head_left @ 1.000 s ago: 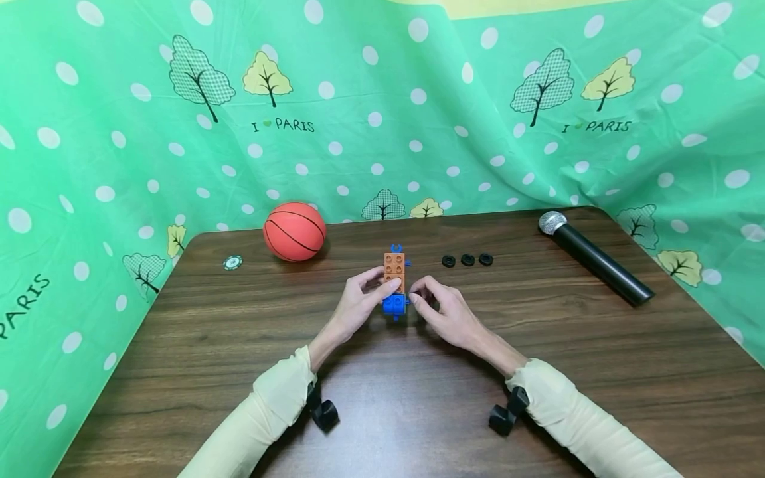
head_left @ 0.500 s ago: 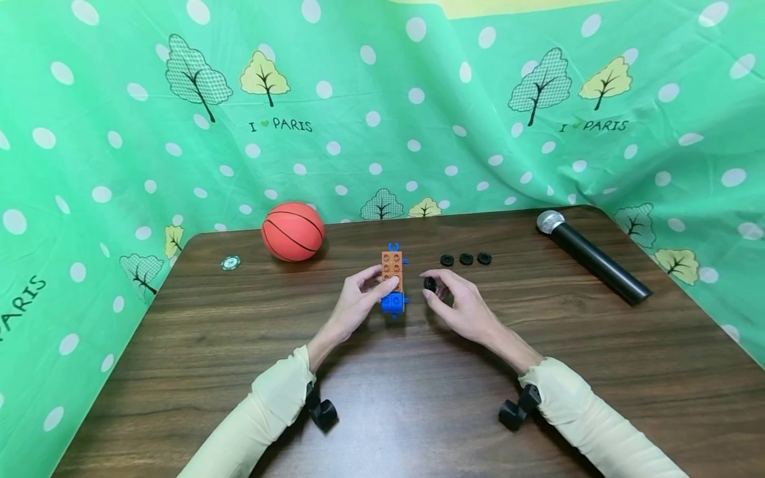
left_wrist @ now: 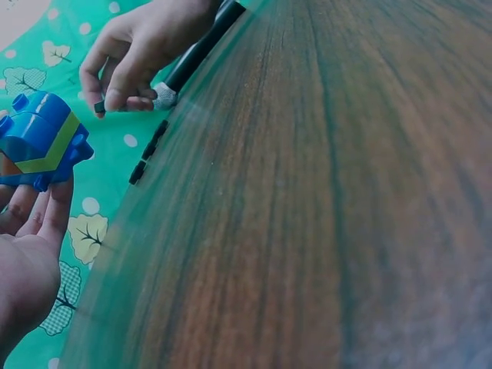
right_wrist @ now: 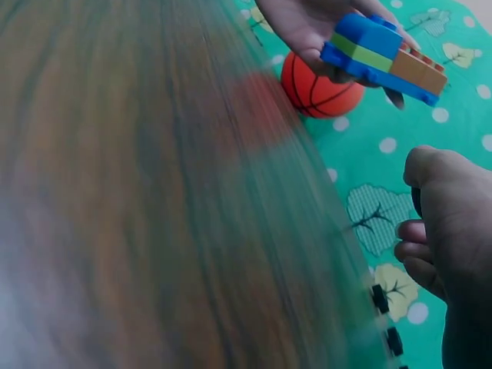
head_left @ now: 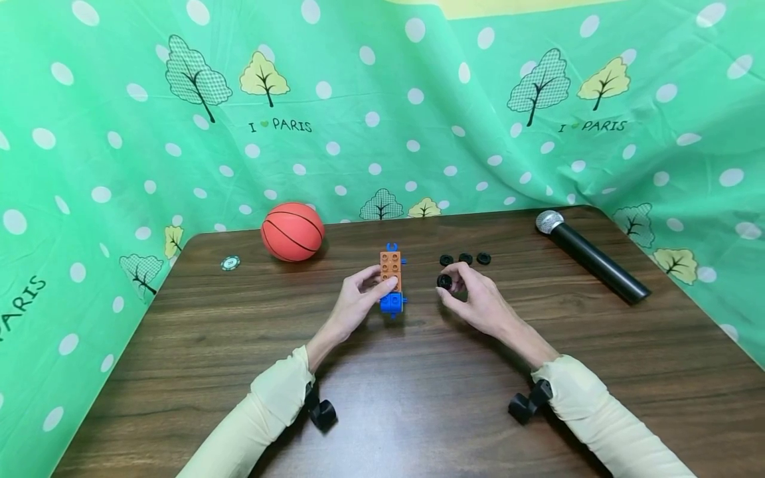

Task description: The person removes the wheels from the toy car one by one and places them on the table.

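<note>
My left hand (head_left: 378,281) grips a toy block body (head_left: 391,275) made of orange bricks over a blue base, which rests on the dark wooden table (head_left: 382,398). In the left wrist view the blue base (left_wrist: 38,142) sits against my fingers (left_wrist: 34,223). To its right, my right hand (head_left: 454,280) pinches one small black wheel (head_left: 444,281) just above the table, apart from the block body. Just behind that hand, three more black wheels (head_left: 465,257) lie in a row. The right wrist view shows the block body (right_wrist: 384,54) in the left hand, with my right hand (right_wrist: 450,223) curled nearby.
An orange basketball (head_left: 293,231) sits at the back left, a small green chip (head_left: 230,263) further left. A black microphone (head_left: 592,255) lies at the back right. A green spotted cloth (head_left: 382,119) hangs behind and around the table.
My right hand has drawn away from the block body to the right, now carrying a black wheel, towards the row of wheels. The left hand and block body stayed put.
</note>
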`<state>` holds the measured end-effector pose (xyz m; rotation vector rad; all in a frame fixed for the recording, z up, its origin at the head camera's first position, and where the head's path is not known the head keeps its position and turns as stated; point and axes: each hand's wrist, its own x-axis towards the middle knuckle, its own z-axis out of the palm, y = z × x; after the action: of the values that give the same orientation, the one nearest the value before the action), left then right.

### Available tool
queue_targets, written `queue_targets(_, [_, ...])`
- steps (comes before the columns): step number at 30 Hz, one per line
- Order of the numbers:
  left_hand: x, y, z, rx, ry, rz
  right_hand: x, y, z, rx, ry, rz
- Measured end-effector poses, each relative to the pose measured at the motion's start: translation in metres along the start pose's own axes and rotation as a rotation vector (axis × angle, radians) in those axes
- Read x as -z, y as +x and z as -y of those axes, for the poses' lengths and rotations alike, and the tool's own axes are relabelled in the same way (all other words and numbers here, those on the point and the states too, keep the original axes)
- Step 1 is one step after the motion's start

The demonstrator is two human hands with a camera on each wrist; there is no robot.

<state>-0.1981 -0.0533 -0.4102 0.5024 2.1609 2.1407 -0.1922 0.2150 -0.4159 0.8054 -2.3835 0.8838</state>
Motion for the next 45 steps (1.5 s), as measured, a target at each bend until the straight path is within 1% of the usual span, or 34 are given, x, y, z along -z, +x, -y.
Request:
queue_targets(4, [0.001,-0.001,0.001,0.006,0.003,0.001,0.004,-0.001,-0.007,0.000,-0.047,-0.012])
queue_targets(10, [0.002,-0.001,0.002,0.000,-0.011,0.001,0.013,-0.003,-0.020,-0.011,-0.078,-0.028])
queue_targets(16, [0.003,-0.001,0.002,-0.012,-0.023,0.001,0.023,-0.005,-0.035,-0.054,-0.114,-0.046])
queue_targets(23, [0.005,0.000,0.004,0.001,-0.036,-0.001,0.033,-0.008,-0.050,-0.117,-0.150,-0.074])
queue_targets(29, [0.006,0.000,0.005,-0.003,-0.046,-0.004,0.039,-0.010,-0.059,-0.159,-0.165,-0.086])
queue_targets(41, [0.007,0.000,0.005,-0.007,-0.046,-0.009,0.049,-0.011,-0.082,-0.255,-0.198,-0.068])
queue_targets(45, [0.008,0.000,0.004,-0.012,-0.045,-0.005,0.050,-0.013,-0.089,-0.270,-0.212,-0.066])
